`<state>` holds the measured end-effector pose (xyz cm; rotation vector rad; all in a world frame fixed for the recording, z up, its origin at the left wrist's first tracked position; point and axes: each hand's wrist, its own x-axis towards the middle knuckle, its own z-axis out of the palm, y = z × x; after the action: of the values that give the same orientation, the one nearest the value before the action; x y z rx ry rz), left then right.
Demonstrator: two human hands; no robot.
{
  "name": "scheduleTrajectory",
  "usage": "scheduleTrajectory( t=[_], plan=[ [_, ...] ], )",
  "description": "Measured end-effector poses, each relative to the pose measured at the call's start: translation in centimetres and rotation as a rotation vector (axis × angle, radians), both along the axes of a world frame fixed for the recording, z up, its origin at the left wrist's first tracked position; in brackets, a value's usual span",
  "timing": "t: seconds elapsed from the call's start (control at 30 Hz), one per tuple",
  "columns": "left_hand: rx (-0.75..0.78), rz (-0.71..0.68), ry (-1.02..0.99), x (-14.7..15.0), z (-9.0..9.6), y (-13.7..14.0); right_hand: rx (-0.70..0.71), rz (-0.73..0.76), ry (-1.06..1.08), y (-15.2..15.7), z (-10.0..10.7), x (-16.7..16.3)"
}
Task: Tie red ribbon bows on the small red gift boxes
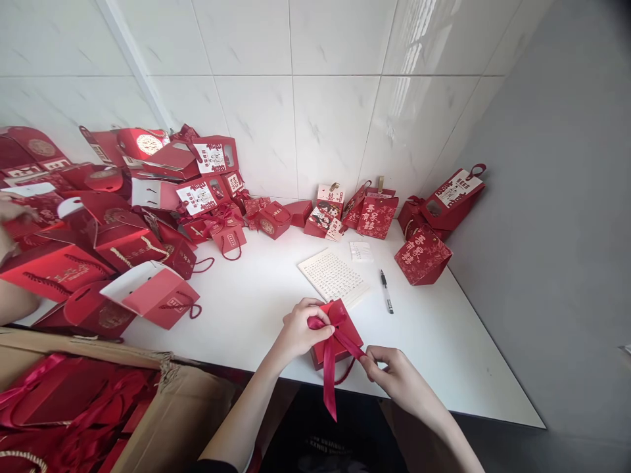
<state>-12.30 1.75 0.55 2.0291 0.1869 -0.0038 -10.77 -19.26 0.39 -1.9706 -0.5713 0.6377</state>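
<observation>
A small red gift box [351,324] lies near the front edge of the white table, with a dark red cord handle hanging off its near side. Across its top runs a crimson ribbon [329,381], one tail of which drops over the table's edge. My left hand [303,326] rests at the box's left side, thumb and fingers pinching a loop of the ribbon. To the right of the box, my right hand [389,368] grips the other tail between thumb and fingers, and that stretch of ribbon looks taut.
Red gift boxes [123,243] pile up on the left, where another person's hand [17,210] shows. An open carton [172,407] of red boxes stands front left. A written paper [332,274] and a pen [386,291] lie beyond my hands. More boxes [422,255] stand back right.
</observation>
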Motion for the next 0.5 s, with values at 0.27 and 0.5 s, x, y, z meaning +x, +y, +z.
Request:
scheduleTrajectory(
  t=[0.27,0.5],
  plan=[
    [0.020,-0.004,0.011,0.0,0.3,0.0,-0.060,-0.068,-0.073,-0.9,0.8,1.3],
    [0.040,-0.040,-0.175,0.1,-0.2,0.5,-0.165,-0.189,-0.331,3.8,2.6,4.1]
  ],
)
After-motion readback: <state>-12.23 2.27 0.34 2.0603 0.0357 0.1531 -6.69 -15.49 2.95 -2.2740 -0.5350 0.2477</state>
